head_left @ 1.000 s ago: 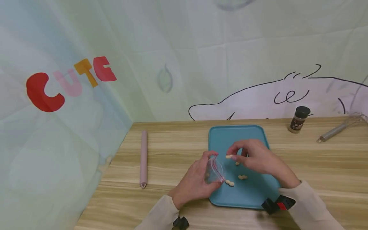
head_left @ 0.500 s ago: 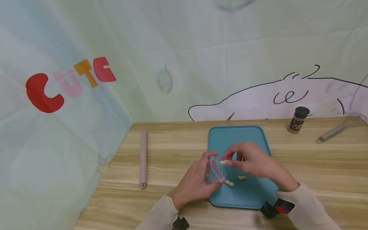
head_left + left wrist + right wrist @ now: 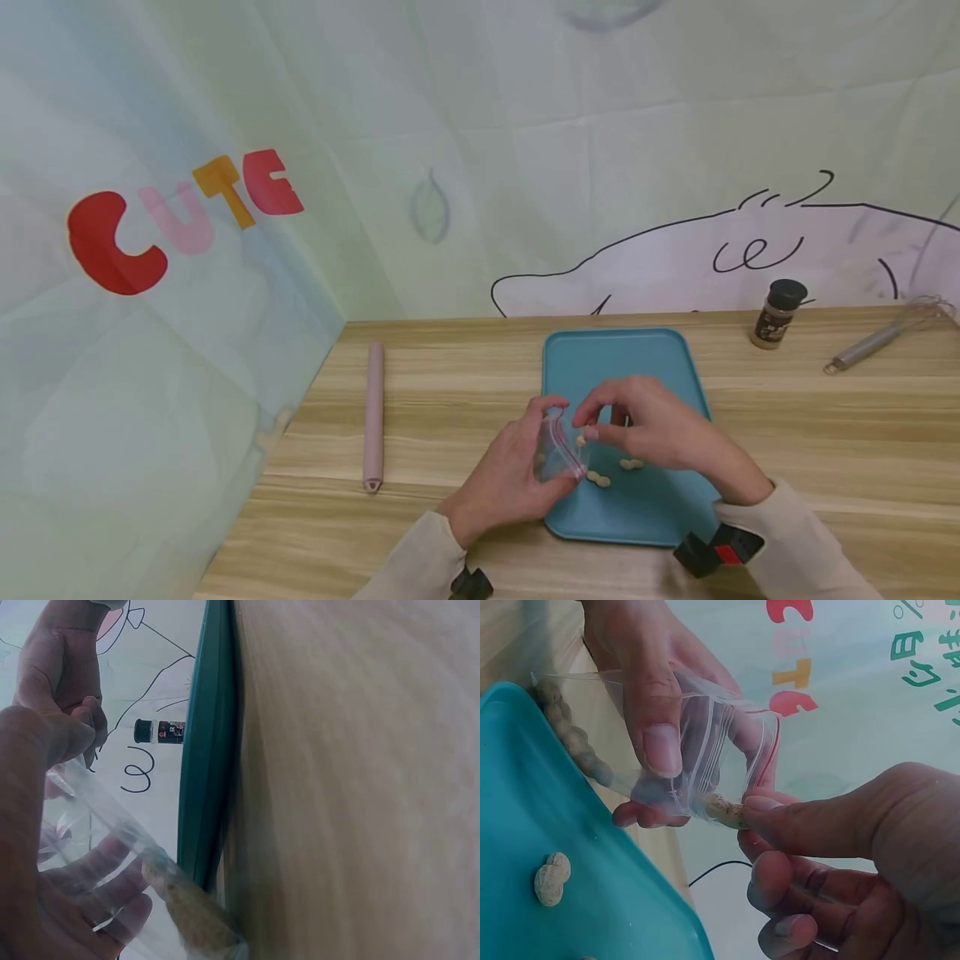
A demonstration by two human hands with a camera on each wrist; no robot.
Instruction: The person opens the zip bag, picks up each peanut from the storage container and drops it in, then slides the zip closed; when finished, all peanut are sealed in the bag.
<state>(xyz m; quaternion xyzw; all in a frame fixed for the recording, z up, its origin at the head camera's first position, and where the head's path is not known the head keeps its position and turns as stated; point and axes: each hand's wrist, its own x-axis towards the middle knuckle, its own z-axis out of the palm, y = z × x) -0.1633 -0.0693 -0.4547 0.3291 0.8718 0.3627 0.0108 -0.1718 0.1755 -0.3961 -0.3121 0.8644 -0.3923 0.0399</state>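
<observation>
My left hand [image 3: 502, 475] grips a clear zip bag [image 3: 697, 742] by its mouth, thumb and fingers spreading the red-lined opening toward the right. Several peanuts [image 3: 570, 739] lie in the bottom of the bag, one peanut [image 3: 191, 911] showing large in the left wrist view. Between thumb and forefinger my right hand [image 3: 652, 425] pinches another peanut [image 3: 727, 811], whose far end is inside the bag's opening. Below both hands is a blue tray [image 3: 615, 350]. On it, near the bag, lie a peanut [image 3: 598, 478] and, slightly right, a second peanut [image 3: 632, 464].
Left of the tray, a pinkish rolling pin [image 3: 373, 417] lies lengthwise on the wooden table [image 3: 450, 367]. A black-capped seasoning jar [image 3: 777, 315] stands behind the tray's right side, with a whisk [image 3: 877, 340] farther right. A printed cloth [image 3: 420, 150] hangs behind the table.
My right hand has moved left and slightly down, carrying its peanut from over the tray to the bag's mouth. The left hand and bag have stayed nearly still.
</observation>
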